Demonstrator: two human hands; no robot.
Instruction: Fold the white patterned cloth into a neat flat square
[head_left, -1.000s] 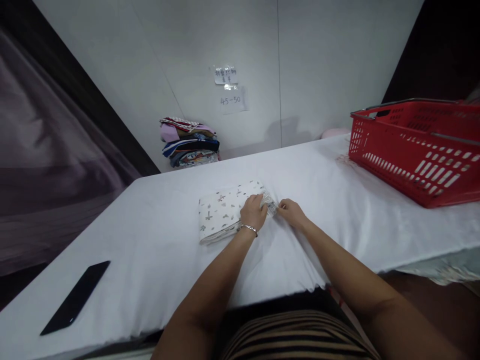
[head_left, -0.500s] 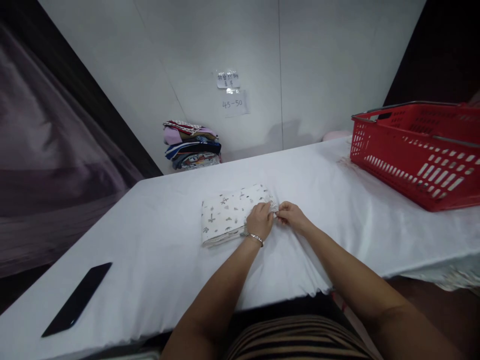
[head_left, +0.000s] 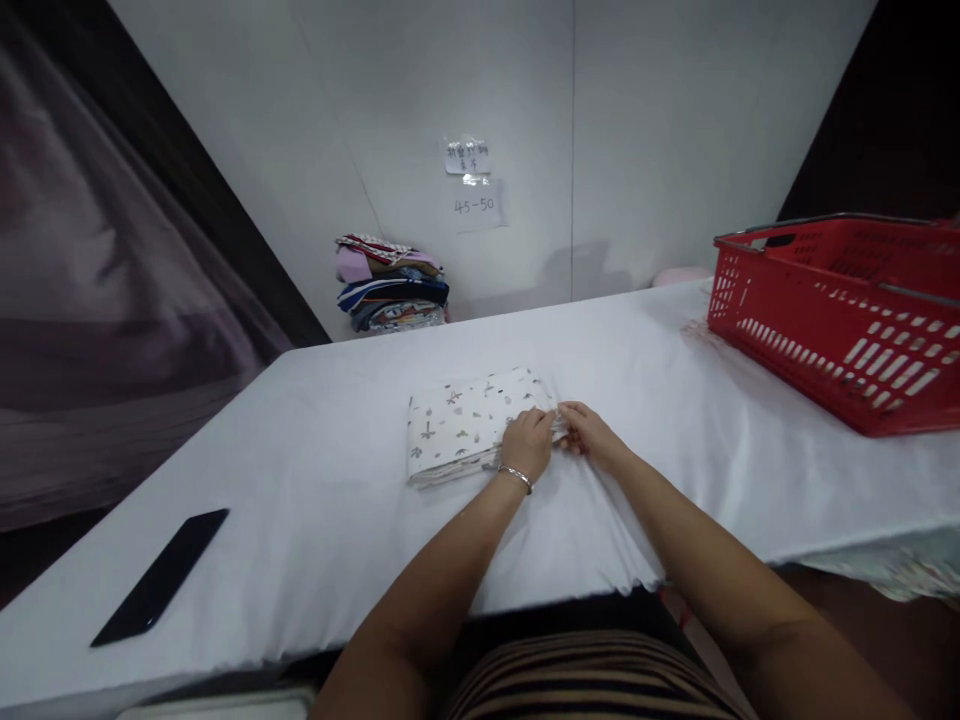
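Note:
A folded white cloth with a small dark print lies flat on the white-covered table, its layered edge facing me. My left hand, with a silver bracelet at the wrist, is closed over the right end of the cloth, fingers curled on its edge. Right beside it, my right hand pinches the gathered right edge of the same cloth. The fingertips of both hands nearly meet there, and part of that edge is hidden beneath them.
A red plastic basket stands at the right of the table. Lower left lies a flat dark slab. Against the wall sits a stack of folded fabrics, below a paper sign. A purplish curtain hangs at left.
My right hand has shifted slightly and turned at the cloth's right edge, its fingers now tucked lower. The left hand keeps its place on the cloth. The whole view has shifted a little.

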